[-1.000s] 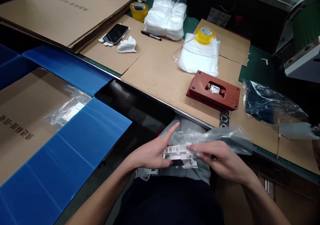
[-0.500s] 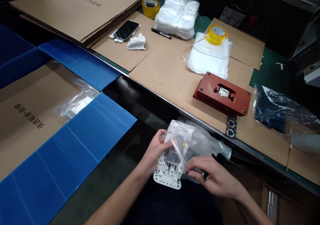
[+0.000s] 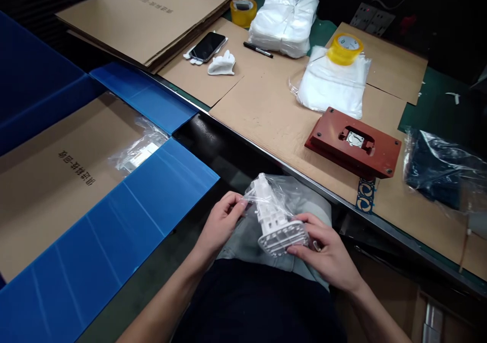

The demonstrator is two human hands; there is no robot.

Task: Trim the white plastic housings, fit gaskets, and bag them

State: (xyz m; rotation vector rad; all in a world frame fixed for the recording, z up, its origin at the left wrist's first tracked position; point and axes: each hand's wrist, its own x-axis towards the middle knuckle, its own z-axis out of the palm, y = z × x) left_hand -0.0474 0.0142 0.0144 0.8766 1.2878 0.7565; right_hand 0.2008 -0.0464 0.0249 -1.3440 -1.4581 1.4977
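Observation:
A white moulded plastic part [image 3: 272, 216] is held above my lap, its flat, ribbed end facing me and its narrower end pointing away. My right hand [image 3: 321, 251] grips that ribbed end between thumb and fingers; a small metallic item shows at the palm, too small to name. Clear film of a plastic bag [image 3: 253, 193] lies over the upper part and trails to the right behind it. On the left side, my left hand [image 3: 224, 218] pinches the bag's edge between thumb and fingertips.
A red fixture block [image 3: 353, 142] stands on the cardboard-covered bench beyond my hands. Behind it, a yellow tape roll [image 3: 345, 48] sits on flat plastic bags [image 3: 331, 84]. To the left is a blue box [image 3: 152, 196] with a bagged white part inside. A phone [image 3: 208, 46] lies farther back.
The white part has turned so its ribbed end faces me. My right hand has moved from the film onto the part, while my left hand has shifted from the part to the bag's edge.

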